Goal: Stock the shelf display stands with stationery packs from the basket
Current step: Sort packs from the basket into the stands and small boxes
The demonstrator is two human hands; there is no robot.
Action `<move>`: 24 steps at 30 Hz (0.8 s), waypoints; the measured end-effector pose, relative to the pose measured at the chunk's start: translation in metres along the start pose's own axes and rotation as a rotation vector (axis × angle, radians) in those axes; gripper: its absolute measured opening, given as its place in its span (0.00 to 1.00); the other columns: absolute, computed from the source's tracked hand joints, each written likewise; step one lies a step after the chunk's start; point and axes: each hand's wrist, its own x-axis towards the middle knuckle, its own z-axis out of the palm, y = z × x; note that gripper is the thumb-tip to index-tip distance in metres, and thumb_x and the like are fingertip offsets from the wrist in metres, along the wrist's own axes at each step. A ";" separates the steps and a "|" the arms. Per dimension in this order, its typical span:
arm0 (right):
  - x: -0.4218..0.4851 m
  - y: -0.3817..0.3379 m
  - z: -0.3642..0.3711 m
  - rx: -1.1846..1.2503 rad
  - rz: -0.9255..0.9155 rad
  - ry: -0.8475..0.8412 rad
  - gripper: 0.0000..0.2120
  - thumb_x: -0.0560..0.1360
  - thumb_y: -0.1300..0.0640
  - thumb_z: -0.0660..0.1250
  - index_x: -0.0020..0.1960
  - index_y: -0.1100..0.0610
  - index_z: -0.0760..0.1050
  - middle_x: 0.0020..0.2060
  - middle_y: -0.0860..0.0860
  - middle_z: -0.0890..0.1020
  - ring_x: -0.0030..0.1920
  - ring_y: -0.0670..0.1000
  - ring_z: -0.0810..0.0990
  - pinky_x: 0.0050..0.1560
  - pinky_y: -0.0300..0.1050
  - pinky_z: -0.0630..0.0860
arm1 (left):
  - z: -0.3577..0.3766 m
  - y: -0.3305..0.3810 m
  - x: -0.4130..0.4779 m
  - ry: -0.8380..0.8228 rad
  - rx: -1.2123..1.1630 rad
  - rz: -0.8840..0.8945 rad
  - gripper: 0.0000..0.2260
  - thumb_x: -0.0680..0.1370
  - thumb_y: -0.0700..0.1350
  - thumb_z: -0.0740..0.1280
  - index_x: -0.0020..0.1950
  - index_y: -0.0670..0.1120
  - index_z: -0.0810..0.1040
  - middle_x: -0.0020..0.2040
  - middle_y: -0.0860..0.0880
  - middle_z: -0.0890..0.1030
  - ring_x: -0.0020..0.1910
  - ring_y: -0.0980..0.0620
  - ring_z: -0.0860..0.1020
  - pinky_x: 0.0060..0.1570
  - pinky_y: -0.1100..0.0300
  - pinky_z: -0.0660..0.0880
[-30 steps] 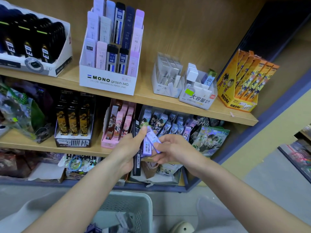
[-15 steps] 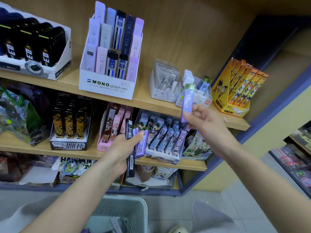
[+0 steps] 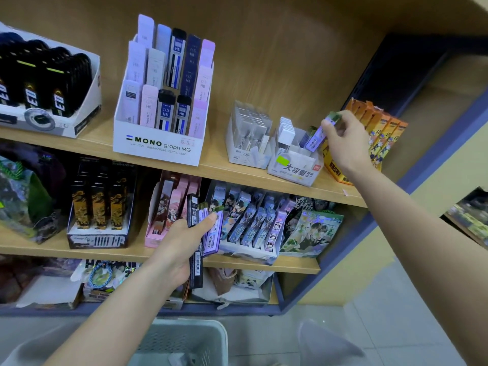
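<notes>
Two bare hands work at wooden shelves. The right hand, at two o'clock in the view, pinches one purple pack near its green top between thumb and fingertips; the pack's lower end meets the rear of a white display stand on the upper shelf. An orange box stands at the stand's three o'clock. The left hand, near centre, grips a fan of purple packs and a long black pack, thumb curled across them. A white basket sits at six o'clock.
</notes>
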 end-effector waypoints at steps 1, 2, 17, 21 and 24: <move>0.003 0.003 0.001 -0.016 -0.024 0.009 0.06 0.79 0.56 0.62 0.52 0.59 0.72 0.41 0.52 0.77 0.40 0.49 0.74 0.41 0.42 0.69 | 0.000 0.000 0.001 0.002 0.000 0.000 0.11 0.78 0.47 0.66 0.56 0.41 0.78 0.49 0.42 0.83 0.43 0.47 0.80 0.42 0.54 0.75; 0.005 0.006 0.000 -0.019 -0.046 0.019 0.06 0.78 0.57 0.64 0.52 0.58 0.72 0.43 0.52 0.78 0.42 0.50 0.76 0.42 0.42 0.71 | 0.000 0.000 0.001 0.001 -0.004 0.001 0.11 0.78 0.47 0.66 0.55 0.41 0.78 0.49 0.42 0.83 0.41 0.47 0.79 0.41 0.55 0.75; 0.008 0.018 0.012 -0.351 -0.210 -0.042 0.14 0.77 0.61 0.66 0.62 0.60 0.77 0.53 0.56 0.75 0.46 0.49 0.72 0.48 0.40 0.69 | 0.007 0.003 0.001 -0.020 0.002 -0.045 0.07 0.79 0.45 0.65 0.48 0.43 0.79 0.46 0.43 0.83 0.40 0.47 0.79 0.36 0.56 0.74; 0.008 0.017 0.012 -0.333 -0.129 -0.007 0.12 0.76 0.60 0.67 0.59 0.58 0.78 0.55 0.55 0.76 0.46 0.49 0.75 0.50 0.44 0.74 | 0.007 0.002 0.003 -0.024 0.006 -0.043 0.07 0.78 0.46 0.66 0.48 0.43 0.79 0.47 0.43 0.82 0.40 0.47 0.79 0.44 0.54 0.76; 0.005 0.015 0.009 -0.376 -0.137 -0.029 0.14 0.79 0.58 0.62 0.62 0.59 0.77 0.59 0.56 0.76 0.56 0.54 0.76 0.52 0.42 0.69 | 0.007 0.003 0.002 -0.016 0.015 -0.033 0.06 0.78 0.46 0.67 0.47 0.44 0.79 0.44 0.45 0.81 0.38 0.49 0.77 0.51 0.52 0.75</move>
